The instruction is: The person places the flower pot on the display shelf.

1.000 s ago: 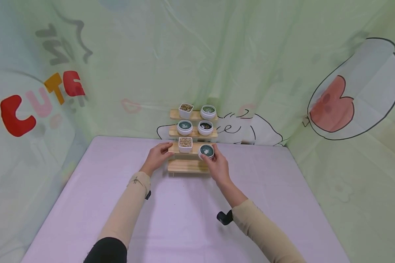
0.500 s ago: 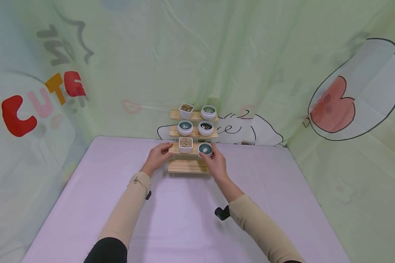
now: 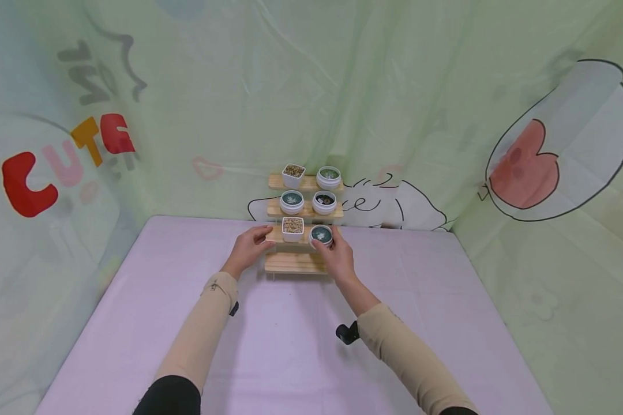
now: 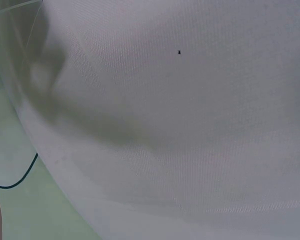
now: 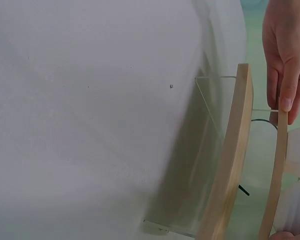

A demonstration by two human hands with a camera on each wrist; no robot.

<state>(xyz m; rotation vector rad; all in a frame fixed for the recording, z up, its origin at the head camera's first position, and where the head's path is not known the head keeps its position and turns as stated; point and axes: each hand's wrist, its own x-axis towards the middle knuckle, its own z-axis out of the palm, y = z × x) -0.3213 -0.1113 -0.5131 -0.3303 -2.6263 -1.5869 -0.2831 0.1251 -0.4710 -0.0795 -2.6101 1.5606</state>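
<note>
A wooden tiered stand [image 3: 296, 263] with clear supports stands at the back of the table. My left hand [image 3: 249, 249] holds the left end of its second step from the front; in the right wrist view the left thumb [image 5: 288, 97] presses the front edge of that board [image 5: 276, 185]. My right hand [image 3: 339, 257] grips a small round white pot [image 3: 321, 234] with a dark green top and a pale pattern, at the right end of the same step. Beside it sits a square white pot [image 3: 293, 229] of tan granules. The left wrist view shows mostly cloth.
The step behind carries a round pot with a green top [image 3: 292, 200] and a round pot with a dark top [image 3: 324, 201]. On the top step stand a square pot [image 3: 293, 174] and another round pot [image 3: 329, 177]. A printed curtain [image 3: 394, 115] hangs close behind.
My right hand has shifted slightly left with the round pot, bringing it closer to the square pot. My left hand has stayed on the step's end.
</note>
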